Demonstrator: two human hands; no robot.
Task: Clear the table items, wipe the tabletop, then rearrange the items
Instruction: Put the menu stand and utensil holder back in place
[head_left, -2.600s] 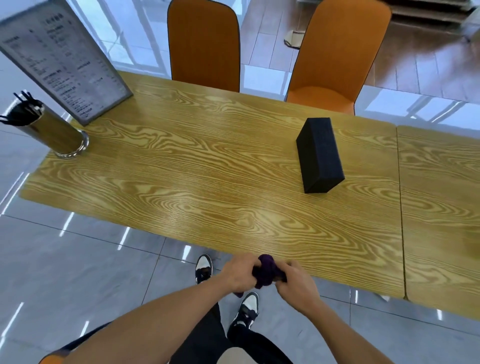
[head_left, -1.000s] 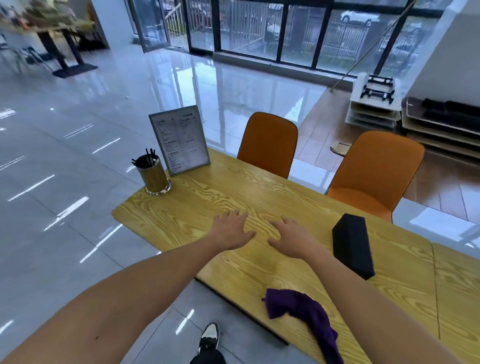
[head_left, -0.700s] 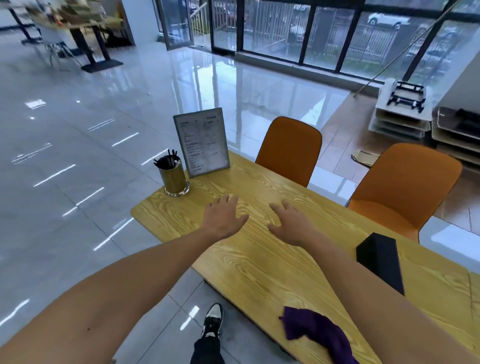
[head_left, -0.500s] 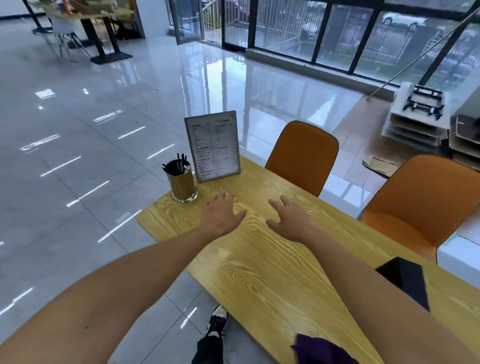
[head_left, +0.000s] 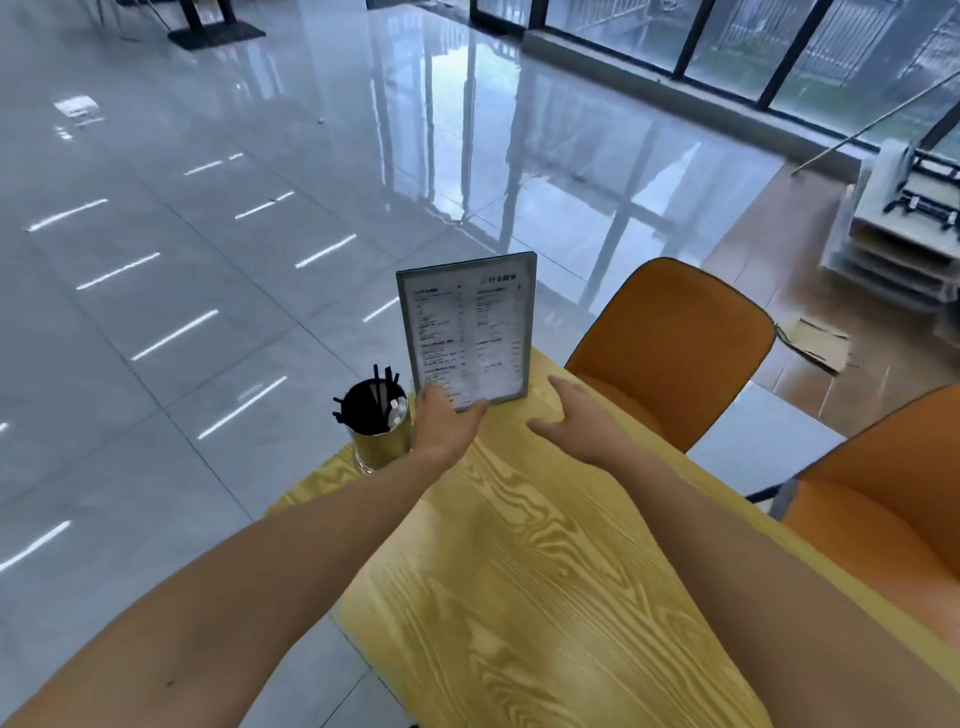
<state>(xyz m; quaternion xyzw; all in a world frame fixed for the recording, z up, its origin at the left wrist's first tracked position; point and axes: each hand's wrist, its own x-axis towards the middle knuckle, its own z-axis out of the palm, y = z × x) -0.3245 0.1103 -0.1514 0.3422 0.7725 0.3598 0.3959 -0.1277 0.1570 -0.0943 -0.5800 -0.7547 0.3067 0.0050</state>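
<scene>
A framed menu stand stands upright at the far left end of the yellow wood-grain table. A gold metal cup of black sticks sits just left of it. My left hand reaches out with fingers spread, its tips at the stand's lower left corner. My right hand hovers open over the table, right of the stand and apart from it. The purple cloth and the black box are out of view.
Two orange chairs stand along the table's far side. Glossy grey floor tiles lie beyond the table's left end. Stacked trays and flat cardboard sit on the brown floor at the right.
The cloth that both hands held was left at the near table edge. Both hands have reached forward to the left end; my left hand now meets the menu stand. The view shifted left.
</scene>
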